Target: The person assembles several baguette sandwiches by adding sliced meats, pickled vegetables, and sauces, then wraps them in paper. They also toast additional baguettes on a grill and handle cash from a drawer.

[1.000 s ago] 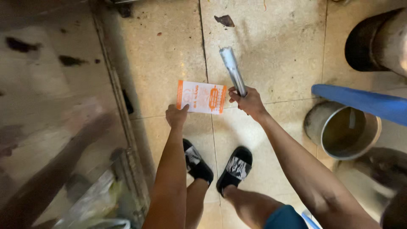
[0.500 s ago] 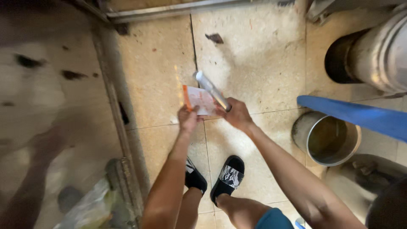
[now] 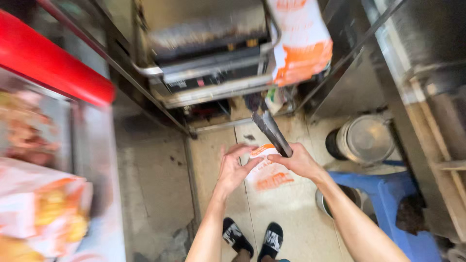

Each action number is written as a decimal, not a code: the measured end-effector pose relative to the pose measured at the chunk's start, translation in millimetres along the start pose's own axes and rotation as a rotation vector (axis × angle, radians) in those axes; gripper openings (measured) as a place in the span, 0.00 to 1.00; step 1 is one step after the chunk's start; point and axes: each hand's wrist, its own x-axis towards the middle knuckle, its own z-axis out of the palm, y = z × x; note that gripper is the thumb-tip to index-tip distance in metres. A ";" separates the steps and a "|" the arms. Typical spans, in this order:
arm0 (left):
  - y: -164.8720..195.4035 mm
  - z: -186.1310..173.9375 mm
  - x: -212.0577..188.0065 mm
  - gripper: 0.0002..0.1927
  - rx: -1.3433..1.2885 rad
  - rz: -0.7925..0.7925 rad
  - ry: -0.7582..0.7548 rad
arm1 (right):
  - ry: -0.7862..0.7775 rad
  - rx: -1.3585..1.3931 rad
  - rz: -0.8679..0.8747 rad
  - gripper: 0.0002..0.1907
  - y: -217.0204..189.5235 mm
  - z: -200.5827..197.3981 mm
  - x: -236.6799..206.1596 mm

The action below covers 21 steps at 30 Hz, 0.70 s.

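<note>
Cramped kitchen floor of beige tiles (image 3: 160, 194), seen from above, heavy motion blur. Upper left: red bar (image 3: 53, 63); below it, lower left, blurred orange-and-white packets (image 3: 43, 208), contents unreadable. Top centre: metal rack (image 3: 213, 53) with an orange-and-white bag (image 3: 298, 39) hanging at its right, top cut off by the frame. Centre: left hand (image 3: 235, 167) open, fingers spread, palm against the left edge of a small white-and-orange paper packet (image 3: 268, 170), seemingly steadying it. Right hand (image 3: 298, 162) closed around metal tongs (image 3: 272, 132) and also pinching the packet's right edge, so both hands share the packet, held above the floor. Black sandals (image 3: 252, 240) at bottom centre. Right: round metal pot lid (image 3: 364, 138), blue stool (image 3: 393, 204) partly covering a second pot (image 3: 340, 199). Far right equipment too blurred to identify.
</note>
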 end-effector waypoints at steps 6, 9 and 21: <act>112.3 -111.0 23.8 0.12 0.129 0.111 -0.181 | 0.063 -0.076 -0.212 0.18 -127.2 -60.6 -45.2; 134.5 -135.7 32.9 0.14 0.085 0.061 -0.278 | 0.149 -0.042 -0.411 0.19 -170.9 -68.2 -61.7; 104.6 -196.0 122.1 0.20 -0.278 -0.312 -0.815 | 0.112 -0.042 -0.666 0.17 -216.8 -64.0 -7.2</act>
